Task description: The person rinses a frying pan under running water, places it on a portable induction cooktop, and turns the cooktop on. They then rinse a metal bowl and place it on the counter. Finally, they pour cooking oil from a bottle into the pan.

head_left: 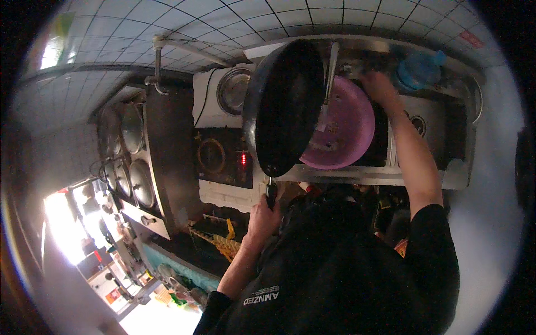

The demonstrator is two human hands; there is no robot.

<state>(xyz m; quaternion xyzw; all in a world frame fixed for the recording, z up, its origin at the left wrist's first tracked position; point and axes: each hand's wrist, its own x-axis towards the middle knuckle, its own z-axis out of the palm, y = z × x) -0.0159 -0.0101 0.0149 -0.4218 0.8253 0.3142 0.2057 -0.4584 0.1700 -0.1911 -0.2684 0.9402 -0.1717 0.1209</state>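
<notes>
Tiled wall (296,19) ahead; your left fingers (262,213) wrap the wok handle (271,195); tap (333,58) near right fingers (368,81), grip unclear. Rinsing seems underway; next needs steady tilt.

Left arm (239,261) held near, right arm (416,159) stretched forward.
The left hand (263,220), close to the body, has its fingers curled in a grip; the right hand (379,87) is far ahead, its fingers unclear.

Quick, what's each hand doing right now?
Left hand: closed, holding the black wok by its handle.
Right hand: near the pink basin; too blurred to tell open or closed.
</notes>
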